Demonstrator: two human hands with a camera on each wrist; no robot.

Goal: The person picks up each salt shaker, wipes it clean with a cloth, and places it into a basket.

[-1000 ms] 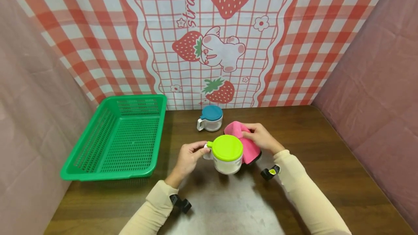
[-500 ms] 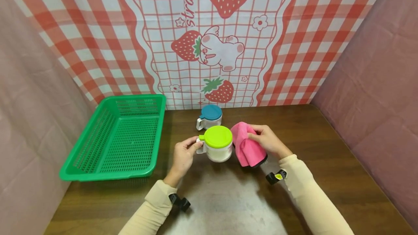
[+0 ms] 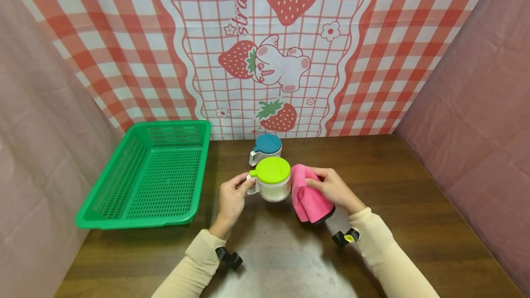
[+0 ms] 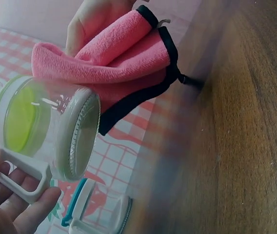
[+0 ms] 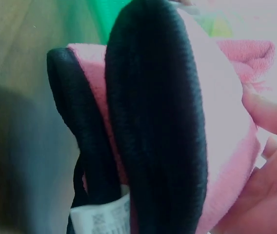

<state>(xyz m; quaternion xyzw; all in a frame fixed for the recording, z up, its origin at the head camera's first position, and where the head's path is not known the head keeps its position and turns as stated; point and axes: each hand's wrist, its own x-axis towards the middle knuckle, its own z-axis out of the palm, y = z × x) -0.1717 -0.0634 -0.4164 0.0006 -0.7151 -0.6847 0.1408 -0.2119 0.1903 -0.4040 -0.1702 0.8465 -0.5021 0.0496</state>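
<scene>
My left hand (image 3: 232, 199) grips the white handle of a clear seasoning jar (image 3: 274, 190) with a lime-green lid, held above the table. In the left wrist view the thumb and fingers close round that handle (image 4: 24, 173). A folded pink cloth (image 3: 310, 199) with black edging is pinched in my right hand (image 3: 333, 187), just right of the jar. In the head view the cloth's left side is right by the jar's wall; whether they touch I cannot tell. Behind the green-lidded jar stands a second jar (image 3: 268, 144) with a blue lid and white handle, partly hidden.
A green plastic basket (image 3: 203, 164) stands on the left of the brown wooden table (image 3: 397, 187). A red-and-white checked strawberry cloth (image 3: 165, 59) hangs behind the table, and pink drapes (image 3: 468, 82) flank both sides.
The jar in my left hand has moved left and away from me. The pink cloth came away from the jar to the right, then moved back left and nearer to me.
</scene>
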